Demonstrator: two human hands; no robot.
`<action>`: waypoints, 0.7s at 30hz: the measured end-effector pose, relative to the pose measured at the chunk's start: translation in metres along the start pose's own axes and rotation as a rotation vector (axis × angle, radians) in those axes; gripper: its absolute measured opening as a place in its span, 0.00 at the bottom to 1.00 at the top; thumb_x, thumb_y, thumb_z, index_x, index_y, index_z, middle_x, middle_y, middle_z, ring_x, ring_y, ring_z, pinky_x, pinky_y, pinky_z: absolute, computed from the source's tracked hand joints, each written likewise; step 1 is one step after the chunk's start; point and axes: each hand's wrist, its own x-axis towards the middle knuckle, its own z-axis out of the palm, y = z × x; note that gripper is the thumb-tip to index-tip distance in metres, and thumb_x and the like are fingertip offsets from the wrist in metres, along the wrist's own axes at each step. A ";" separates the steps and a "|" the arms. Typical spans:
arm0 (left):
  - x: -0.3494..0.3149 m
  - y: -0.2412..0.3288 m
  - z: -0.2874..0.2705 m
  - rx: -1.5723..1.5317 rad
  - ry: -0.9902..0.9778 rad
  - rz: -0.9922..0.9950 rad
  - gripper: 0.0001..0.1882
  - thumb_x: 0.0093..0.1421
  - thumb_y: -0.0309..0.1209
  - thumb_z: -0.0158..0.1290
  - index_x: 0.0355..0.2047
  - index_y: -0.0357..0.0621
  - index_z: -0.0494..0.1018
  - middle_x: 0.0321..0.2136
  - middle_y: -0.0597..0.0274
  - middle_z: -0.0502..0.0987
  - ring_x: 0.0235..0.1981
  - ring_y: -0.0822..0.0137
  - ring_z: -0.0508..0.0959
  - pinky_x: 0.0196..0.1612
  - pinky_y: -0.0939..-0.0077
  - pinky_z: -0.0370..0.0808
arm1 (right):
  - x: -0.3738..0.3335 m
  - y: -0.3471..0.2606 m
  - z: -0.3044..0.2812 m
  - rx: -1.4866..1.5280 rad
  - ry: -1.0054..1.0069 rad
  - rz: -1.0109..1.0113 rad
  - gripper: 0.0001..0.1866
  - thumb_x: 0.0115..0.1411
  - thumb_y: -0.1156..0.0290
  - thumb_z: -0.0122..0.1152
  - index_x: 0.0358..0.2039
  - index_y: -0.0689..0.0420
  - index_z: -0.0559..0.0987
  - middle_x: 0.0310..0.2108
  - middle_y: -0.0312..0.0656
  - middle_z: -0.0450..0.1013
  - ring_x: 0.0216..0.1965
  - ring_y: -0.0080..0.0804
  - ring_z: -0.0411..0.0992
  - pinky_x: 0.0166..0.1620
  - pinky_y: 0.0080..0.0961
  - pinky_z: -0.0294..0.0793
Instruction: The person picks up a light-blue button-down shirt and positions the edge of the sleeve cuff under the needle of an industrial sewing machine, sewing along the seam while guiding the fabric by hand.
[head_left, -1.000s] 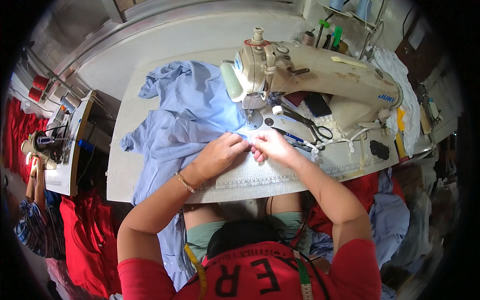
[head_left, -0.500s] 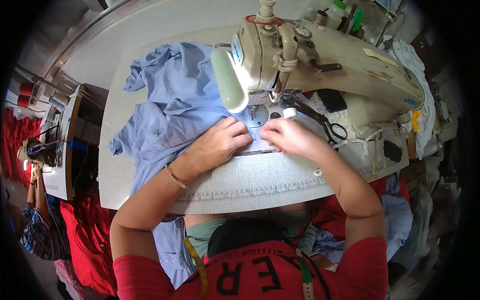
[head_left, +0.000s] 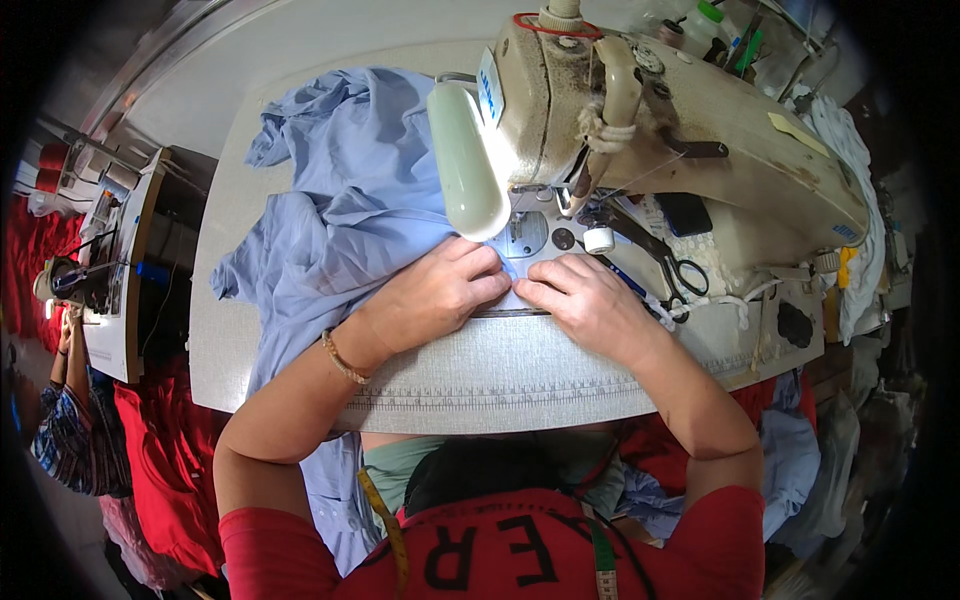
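Note:
A light blue cloth, seemingly a garment piece, lies bunched on the left of the sewing table. My left hand rests on its right end, fingers curled and closed on the cloth near the needle plate. Just to the right, my right hand has its thumb and forefinger pinched at the cloth's small edge, close to the left fingertips. The fingers partly hide what they grip. Above both hands stands the beige sewing machine, its lit pale green lamp beside the needle area.
Black-handled scissors, a white spool and a dark phone-like object lie right of the needle. A printed ruler runs along the table's near edge. At far left, another person's hand works at a second machine.
My right hand has lowered from a raised pinch onto the table, its fingers now flatter and meeting the cloth edge by my left hand. The whole view has shifted slightly.

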 end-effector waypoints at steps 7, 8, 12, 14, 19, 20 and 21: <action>0.002 0.007 0.001 -0.125 0.080 -0.101 0.08 0.49 0.21 0.54 0.32 0.37 0.74 0.33 0.58 0.71 0.35 0.59 0.70 0.39 0.68 0.69 | 0.002 -0.003 -0.005 -0.051 -0.043 -0.017 0.12 0.50 0.73 0.50 0.36 0.59 0.75 0.36 0.40 0.69 0.40 0.34 0.69 0.47 0.30 0.66; 0.002 0.008 0.001 -0.170 0.101 -0.132 0.06 0.50 0.22 0.54 0.31 0.37 0.74 0.33 0.58 0.71 0.35 0.58 0.70 0.39 0.68 0.69 | 0.002 -0.003 -0.005 -0.059 -0.022 -0.027 0.12 0.50 0.73 0.50 0.36 0.59 0.75 0.37 0.40 0.70 0.41 0.34 0.69 0.47 0.30 0.66; 0.002 0.008 0.013 -0.184 0.162 -0.338 0.06 0.51 0.24 0.55 0.30 0.35 0.73 0.34 0.55 0.72 0.35 0.56 0.70 0.41 0.68 0.69 | 0.002 -0.003 -0.002 -0.082 0.020 -0.073 0.11 0.50 0.73 0.50 0.35 0.60 0.75 0.39 0.39 0.71 0.42 0.33 0.69 0.48 0.30 0.66; 0.005 0.013 0.013 -0.065 0.195 -0.361 0.10 0.50 0.25 0.55 0.33 0.35 0.73 0.35 0.54 0.72 0.37 0.55 0.71 0.43 0.67 0.69 | 0.002 -0.002 -0.002 -0.085 0.014 -0.070 0.11 0.50 0.73 0.50 0.35 0.60 0.75 0.40 0.39 0.71 0.43 0.32 0.69 0.48 0.30 0.66; 0.004 0.014 0.013 -0.026 0.195 -0.462 0.17 0.50 0.26 0.54 0.41 0.34 0.72 0.39 0.50 0.72 0.42 0.51 0.71 0.46 0.65 0.69 | 0.004 -0.005 -0.005 -0.083 0.010 -0.046 0.11 0.50 0.73 0.50 0.35 0.60 0.75 0.40 0.38 0.71 0.42 0.31 0.69 0.47 0.30 0.65; 0.004 0.011 0.012 -0.041 0.180 -0.459 0.17 0.50 0.27 0.54 0.42 0.34 0.71 0.40 0.49 0.71 0.42 0.50 0.71 0.47 0.65 0.69 | 0.005 -0.005 -0.005 -0.087 0.005 -0.032 0.11 0.50 0.73 0.50 0.35 0.59 0.75 0.40 0.38 0.71 0.42 0.31 0.69 0.48 0.30 0.65; 0.005 0.008 0.013 -0.056 0.165 -0.454 0.18 0.51 0.27 0.54 0.43 0.34 0.71 0.41 0.48 0.71 0.43 0.50 0.71 0.47 0.65 0.69 | 0.005 -0.004 -0.005 -0.091 0.000 -0.017 0.12 0.50 0.73 0.50 0.36 0.59 0.75 0.40 0.38 0.71 0.42 0.31 0.69 0.48 0.30 0.65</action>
